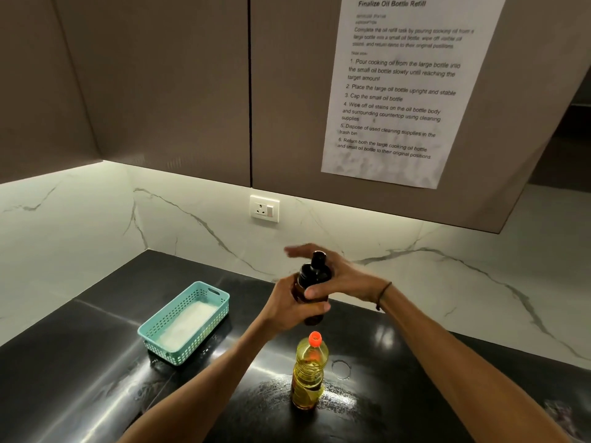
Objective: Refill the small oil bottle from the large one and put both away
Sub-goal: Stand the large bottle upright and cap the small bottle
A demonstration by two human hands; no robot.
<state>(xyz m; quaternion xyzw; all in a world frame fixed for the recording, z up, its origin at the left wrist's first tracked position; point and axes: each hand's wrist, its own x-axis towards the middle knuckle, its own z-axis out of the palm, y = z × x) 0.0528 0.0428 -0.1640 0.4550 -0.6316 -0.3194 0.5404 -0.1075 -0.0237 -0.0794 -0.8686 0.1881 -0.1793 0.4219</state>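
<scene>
Small oil bottle (311,287): dark amber with a black cap, held upright above the black tabletop (96,362) — behind the large bottle.
Left hand (289,310): fingers wrapped round the small bottle's body.
Right hand (339,273): fingers straight, spread behind the bottle's neck and cap; only the thumb is seen touching the bottle.
Large oil bottle (308,375): stood upright on the tabletop, orange cap on, yellow oil inside.
Teal basket (187,322): set to the left, white lining inside.
Instruction sheet (403,87): stuck on the cabinet door.

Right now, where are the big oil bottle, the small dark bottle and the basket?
big oil bottle (307,378): head view, yellow body.
small dark bottle (315,273): head view, shoulder.
basket (179,354): head view, near wall.
</scene>
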